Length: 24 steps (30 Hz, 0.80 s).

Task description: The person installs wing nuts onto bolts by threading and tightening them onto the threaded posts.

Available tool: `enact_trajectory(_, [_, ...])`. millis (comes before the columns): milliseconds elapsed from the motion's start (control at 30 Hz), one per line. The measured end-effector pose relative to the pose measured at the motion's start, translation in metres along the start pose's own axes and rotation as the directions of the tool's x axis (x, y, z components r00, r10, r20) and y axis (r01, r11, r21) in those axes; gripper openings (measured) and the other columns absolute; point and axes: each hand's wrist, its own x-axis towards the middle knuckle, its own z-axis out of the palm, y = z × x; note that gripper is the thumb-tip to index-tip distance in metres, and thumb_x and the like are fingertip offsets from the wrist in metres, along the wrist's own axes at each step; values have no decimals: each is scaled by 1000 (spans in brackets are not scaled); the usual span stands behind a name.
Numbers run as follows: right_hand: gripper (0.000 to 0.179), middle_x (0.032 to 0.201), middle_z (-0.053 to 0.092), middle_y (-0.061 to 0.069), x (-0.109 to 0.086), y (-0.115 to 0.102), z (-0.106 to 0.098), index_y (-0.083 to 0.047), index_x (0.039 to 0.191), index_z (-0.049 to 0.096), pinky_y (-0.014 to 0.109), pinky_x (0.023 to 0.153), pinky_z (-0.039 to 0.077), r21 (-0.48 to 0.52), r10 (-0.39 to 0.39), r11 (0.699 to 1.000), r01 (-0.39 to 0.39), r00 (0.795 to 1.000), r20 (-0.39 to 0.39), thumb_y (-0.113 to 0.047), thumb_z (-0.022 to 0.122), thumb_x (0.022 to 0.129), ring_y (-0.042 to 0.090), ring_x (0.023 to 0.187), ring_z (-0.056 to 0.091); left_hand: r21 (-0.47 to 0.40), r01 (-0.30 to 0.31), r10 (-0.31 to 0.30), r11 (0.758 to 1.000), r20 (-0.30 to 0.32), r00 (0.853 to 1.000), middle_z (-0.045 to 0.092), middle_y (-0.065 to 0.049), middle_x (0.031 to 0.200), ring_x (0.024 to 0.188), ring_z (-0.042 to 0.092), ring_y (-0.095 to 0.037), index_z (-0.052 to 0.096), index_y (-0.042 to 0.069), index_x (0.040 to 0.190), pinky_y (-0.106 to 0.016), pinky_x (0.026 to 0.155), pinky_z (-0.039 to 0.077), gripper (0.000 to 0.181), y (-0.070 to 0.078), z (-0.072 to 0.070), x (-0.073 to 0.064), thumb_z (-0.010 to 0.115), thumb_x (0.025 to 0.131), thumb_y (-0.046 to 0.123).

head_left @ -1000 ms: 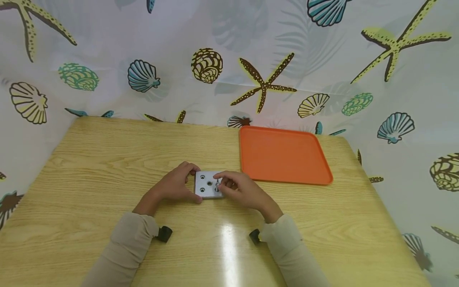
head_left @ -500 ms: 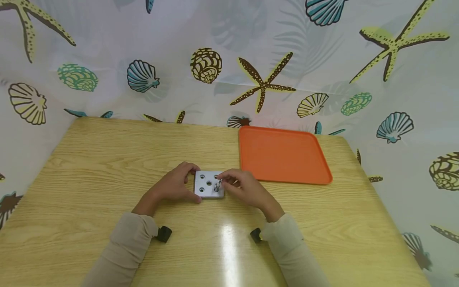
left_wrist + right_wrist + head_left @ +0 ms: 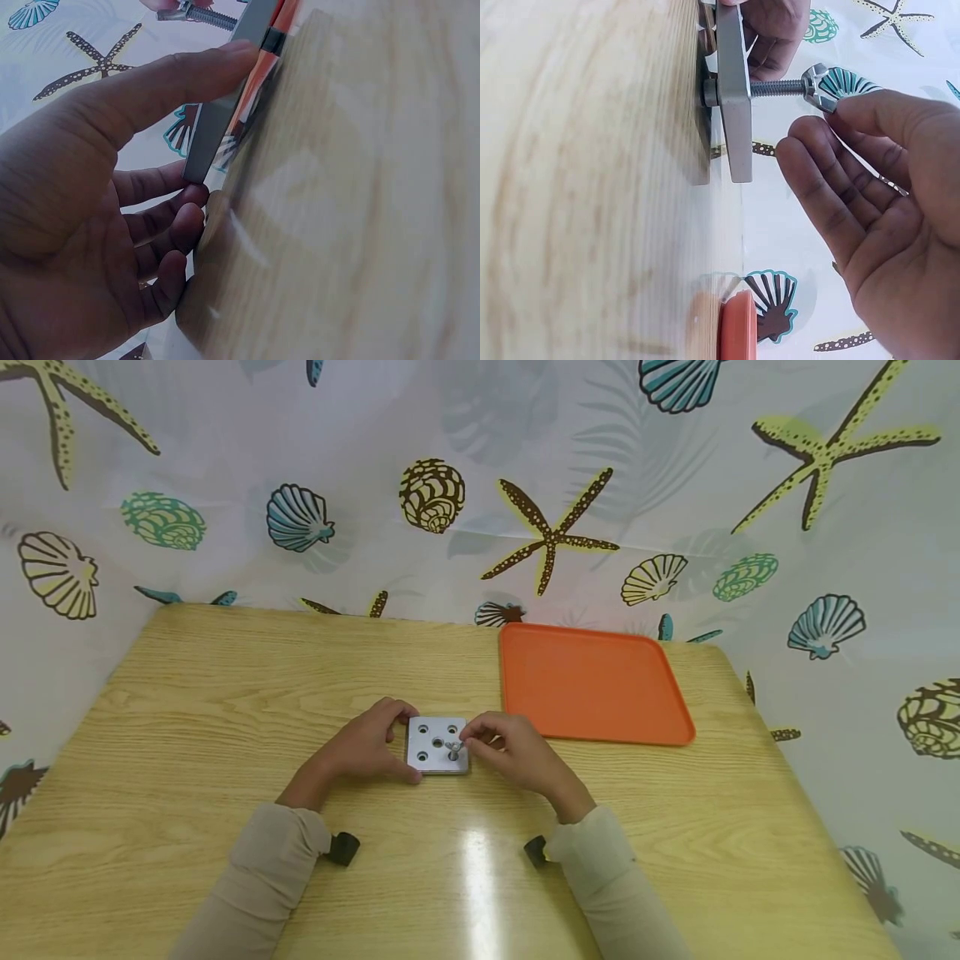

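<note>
A silver metal plate (image 3: 430,767) with several holes lies flat over the table, raised on short feet. My left hand (image 3: 369,745) grips its left end, thumb (image 3: 176,82) along the near edge and fingertips at the far edge. A wing bolt (image 3: 453,752) stands upright in the plate's near right hole, with much of its threaded shank (image 3: 776,88) showing above the surface. My right hand (image 3: 510,752) is at the bolt's winged head (image 3: 820,86), pinching one wing at the thumb tip; the index finger is partly hidden behind the thumb in the right wrist view.
An orange tray (image 3: 592,685) lies at the back right of the wooden table (image 3: 262,677), just beyond my right hand. A curtain (image 3: 360,460) printed with shells and starfish hangs behind the table. Dark wrist cameras (image 3: 344,849) sit at both sleeves.
My right fingers have shifted slightly right, uncovering the plate's right side and the bolt. The bolt's winged head has turned. My left hand and the plate have stayed in place.
</note>
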Motion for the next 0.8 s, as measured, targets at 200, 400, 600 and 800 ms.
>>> enact_trajectory(200, [10,99,73,10,0,-1,0,-5,101,71,22,72,55,34,18,999,-19,1000,13,-9,63,97,11,85,64,-8,-3,3,1000,0,1000,52,-5,121,92,45,-19,51,12,133,-32,78,39,85,1,-1,-1,94,64,39])
enact_trajectory(400, [9,95,72,12,1,1,2,-3,98,71,21,68,55,98,39,994,-43,998,41,-8,65,96,10,81,63,-15,-7,7,1000,-1,1000,53,-5,123,91,45,-19,51,13,134,-31,78,40,86,0,-1,0,94,64,39])
enact_trajectory(600, [10,97,72,13,1,0,3,-3,102,70,21,70,56,119,36,992,-43,997,61,-8,66,94,12,83,63,-23,-6,6,1000,2,1000,52,-5,122,91,45,-19,51,12,134,-31,78,40,86,-2,0,1,94,64,38])
enact_trajectory(800, [21,93,69,11,2,-2,4,-3,115,66,22,70,54,105,10,994,-17,998,67,-9,66,95,11,82,61,-27,-5,5,1000,4,1000,52,-5,121,90,44,-19,51,12,133,-32,76,39,85,-1,-1,0,94,64,38])
